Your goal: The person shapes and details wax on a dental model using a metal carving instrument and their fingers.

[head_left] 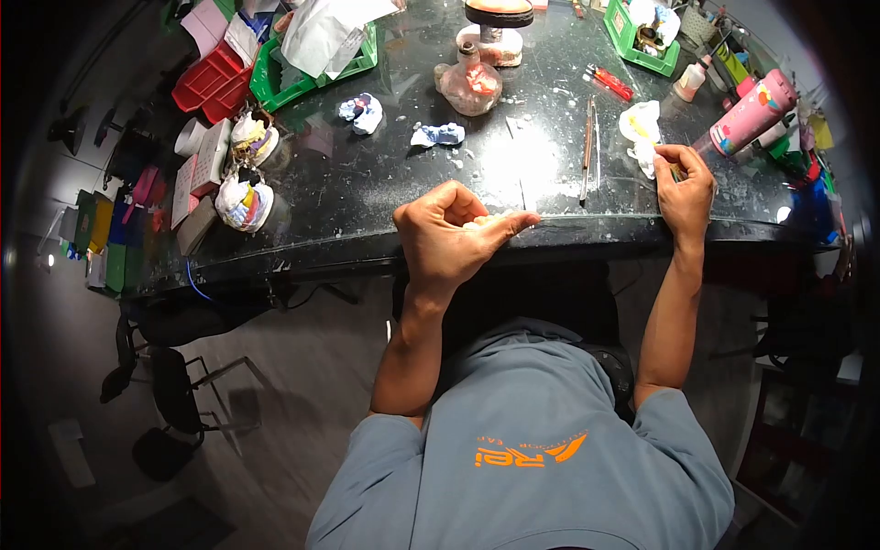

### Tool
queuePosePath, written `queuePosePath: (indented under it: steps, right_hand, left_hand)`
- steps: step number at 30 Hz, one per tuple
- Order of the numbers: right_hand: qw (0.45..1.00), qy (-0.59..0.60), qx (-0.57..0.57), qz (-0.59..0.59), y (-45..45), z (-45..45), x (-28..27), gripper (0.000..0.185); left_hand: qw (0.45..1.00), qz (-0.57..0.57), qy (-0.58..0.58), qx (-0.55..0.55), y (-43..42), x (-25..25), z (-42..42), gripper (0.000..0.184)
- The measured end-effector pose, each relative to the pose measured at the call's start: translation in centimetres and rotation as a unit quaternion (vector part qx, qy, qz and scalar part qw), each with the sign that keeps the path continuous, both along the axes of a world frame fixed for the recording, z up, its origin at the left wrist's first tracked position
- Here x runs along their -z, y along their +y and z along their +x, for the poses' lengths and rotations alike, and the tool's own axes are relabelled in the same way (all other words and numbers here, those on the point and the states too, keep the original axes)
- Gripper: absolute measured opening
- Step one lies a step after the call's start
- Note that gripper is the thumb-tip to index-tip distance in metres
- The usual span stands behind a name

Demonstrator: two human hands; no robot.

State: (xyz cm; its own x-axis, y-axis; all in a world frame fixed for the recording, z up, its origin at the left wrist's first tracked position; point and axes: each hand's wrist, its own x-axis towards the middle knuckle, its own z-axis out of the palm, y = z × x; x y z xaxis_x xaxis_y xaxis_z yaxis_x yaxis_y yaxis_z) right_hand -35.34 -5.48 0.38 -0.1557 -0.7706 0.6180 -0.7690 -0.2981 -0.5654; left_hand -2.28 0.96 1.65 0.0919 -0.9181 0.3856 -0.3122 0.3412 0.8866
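Note:
My left hand (449,229) is raised at the front edge of the dark table (348,197), fingers curled round a small whitish piece that is mostly hidden in the palm. At the right, my right hand (685,188) pinches the lower end of a crumpled white tissue (641,128) with a yellow patch. A brown thin tool (588,151) and a pale one (598,147) lie side by side between the hands. Two blue-white crumpled lumps, one farther left (364,114) and one nearer the middle (438,136), rest beyond my left hand.
A glass flask (469,84) stands at the back middle. Green bins (275,78) and a red bin (215,84) are at the left, near two plaster-like models (245,200). At the right are a pink bottle (753,112), a small bottle (691,81) and red tools (611,82).

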Motion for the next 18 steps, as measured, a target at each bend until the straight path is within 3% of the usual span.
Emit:
queuePosePath:
  steps: [9, 13, 15, 18]
  right_hand:
    - [0.999, 0.021, 0.025, -0.024, 0.1, 0.3, -0.3, 0.008]
    - [0.981, 0.058, 0.037, -0.183, 1.2, 2.4, -1.6, 0.013]
    - [0.979, 0.019, -0.059, -0.193, 2.3, 4.6, -1.5, 0.019]
    - [0.962, -0.037, -0.251, -0.099, 3.8, 8.8, -1.8, 0.024]
  left_hand:
    - [0.999, -0.005, -0.031, -0.008, 0.0, 0.1, 0.2, 0.047]
    - [1.0, 0.006, 0.0, 0.003, -0.4, 0.0, 0.2, 0.047]
    - [0.999, 0.027, 0.016, 0.023, -1.3, 0.4, 0.3, 0.046]
    - [0.997, 0.022, 0.047, 0.052, -2.7, 0.6, -0.1, 0.047]
